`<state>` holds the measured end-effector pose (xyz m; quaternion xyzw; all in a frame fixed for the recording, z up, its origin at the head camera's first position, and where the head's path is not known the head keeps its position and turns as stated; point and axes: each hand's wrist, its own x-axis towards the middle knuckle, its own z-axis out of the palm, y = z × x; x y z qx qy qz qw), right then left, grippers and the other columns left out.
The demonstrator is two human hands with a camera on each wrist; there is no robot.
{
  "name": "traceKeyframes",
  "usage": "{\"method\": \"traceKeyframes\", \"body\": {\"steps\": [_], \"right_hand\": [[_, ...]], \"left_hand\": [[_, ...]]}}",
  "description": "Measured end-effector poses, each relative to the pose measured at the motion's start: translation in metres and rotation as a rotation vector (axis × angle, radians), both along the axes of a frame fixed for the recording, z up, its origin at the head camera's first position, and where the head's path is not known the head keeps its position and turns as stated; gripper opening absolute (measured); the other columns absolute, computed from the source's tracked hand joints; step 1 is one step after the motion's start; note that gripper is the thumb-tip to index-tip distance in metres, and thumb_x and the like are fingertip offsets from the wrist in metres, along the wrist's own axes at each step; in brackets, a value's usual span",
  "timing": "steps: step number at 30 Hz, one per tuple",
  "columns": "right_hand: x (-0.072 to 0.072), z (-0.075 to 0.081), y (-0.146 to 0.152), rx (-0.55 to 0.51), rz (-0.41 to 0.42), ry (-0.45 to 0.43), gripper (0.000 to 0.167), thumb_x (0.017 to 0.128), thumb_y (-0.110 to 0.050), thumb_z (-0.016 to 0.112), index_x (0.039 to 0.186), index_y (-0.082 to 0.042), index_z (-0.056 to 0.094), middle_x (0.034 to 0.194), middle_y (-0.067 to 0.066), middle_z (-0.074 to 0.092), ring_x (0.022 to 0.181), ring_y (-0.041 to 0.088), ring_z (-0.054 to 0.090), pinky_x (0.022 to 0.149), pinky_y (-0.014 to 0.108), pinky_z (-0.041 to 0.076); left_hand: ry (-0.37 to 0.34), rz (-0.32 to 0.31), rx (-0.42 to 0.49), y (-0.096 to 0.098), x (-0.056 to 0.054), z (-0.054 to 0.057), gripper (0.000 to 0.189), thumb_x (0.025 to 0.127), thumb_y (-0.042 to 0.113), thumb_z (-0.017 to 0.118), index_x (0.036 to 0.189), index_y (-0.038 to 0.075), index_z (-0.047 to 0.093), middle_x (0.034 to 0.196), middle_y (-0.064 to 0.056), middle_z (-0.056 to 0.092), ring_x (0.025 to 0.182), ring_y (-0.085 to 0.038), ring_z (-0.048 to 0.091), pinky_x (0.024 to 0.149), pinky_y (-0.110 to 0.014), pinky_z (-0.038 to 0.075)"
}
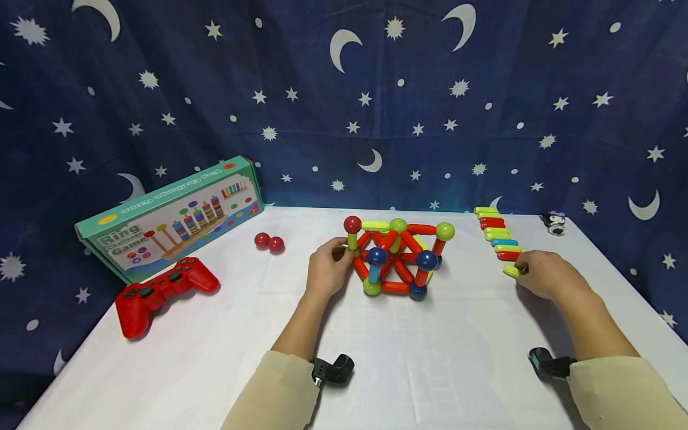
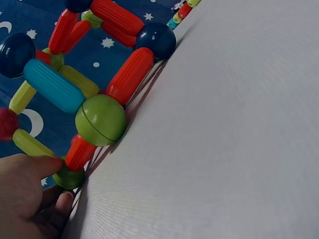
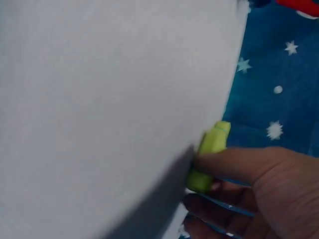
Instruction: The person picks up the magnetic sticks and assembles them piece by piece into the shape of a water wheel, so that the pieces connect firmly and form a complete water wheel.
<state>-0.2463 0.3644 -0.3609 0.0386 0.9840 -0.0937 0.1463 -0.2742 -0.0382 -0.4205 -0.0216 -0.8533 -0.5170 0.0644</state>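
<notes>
A frame of magnetic rods and balls [image 1: 395, 287] stands mid-table, with red, yellow-green and blue rods. My left hand [image 1: 326, 267] holds its left corner; in the left wrist view, thumb and fingers pinch a green ball [image 2: 69, 177] low on the frame. A yellow-green rod [image 2: 31, 143] rises from that ball to a dark red ball [image 1: 352, 224]. Over at the right, my right hand [image 1: 549, 275] pinches a loose yellow-green magnetic rod [image 3: 213, 142] between thumb and fingers, near the front end of a row of rods [image 1: 501, 234].
Two dark red balls [image 1: 276, 245] lie left of the frame. Further left are a red game controller [image 1: 161, 292] and a green-edged toy box [image 1: 177, 215]. A small black-and-white figure [image 1: 555, 223] stands at the back right, before a dark blue starry curtain [image 1: 301, 60].
</notes>
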Motion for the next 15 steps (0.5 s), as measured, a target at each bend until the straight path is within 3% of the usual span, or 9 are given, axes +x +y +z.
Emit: {"method": "traceKeyframes", "body": {"steps": [6,10,15], "right_hand": [[-0.001,0.013,-0.017,-0.157,0.081,0.054,0.050,0.092,-0.022,0.072,0.126,0.014,0.062,0.105,0.026,0.069,0.091,0.033,0.061,0.077,0.047,0.056],[0.002,0.035,-0.043,-0.283,0.108,0.166,0.054,0.096,-0.026,0.070,0.132,0.013,0.058,0.106,0.025,0.070,0.085,0.028,0.068,0.068,0.037,0.056],[0.007,0.068,-0.100,-0.424,0.119,0.260,0.055,0.101,-0.026,0.065,0.148,-0.003,0.049,0.106,0.019,0.071,0.082,0.022,0.066,0.065,0.031,0.054]], "left_hand": [[0.014,0.005,-0.018,0.001,-0.001,0.000,0.031,0.099,0.015,0.068,0.129,0.011,0.070,0.116,-0.012,0.075,0.107,-0.028,0.068,0.101,-0.043,0.055],[0.018,0.007,-0.022,0.002,-0.001,-0.002,0.030,0.098,0.016,0.069,0.128,0.011,0.071,0.114,-0.012,0.075,0.104,-0.027,0.067,0.099,-0.043,0.056],[0.018,0.016,-0.013,0.001,0.001,-0.003,0.031,0.098,0.020,0.071,0.128,0.012,0.072,0.114,-0.011,0.075,0.105,-0.028,0.067,0.101,-0.043,0.056]]}}
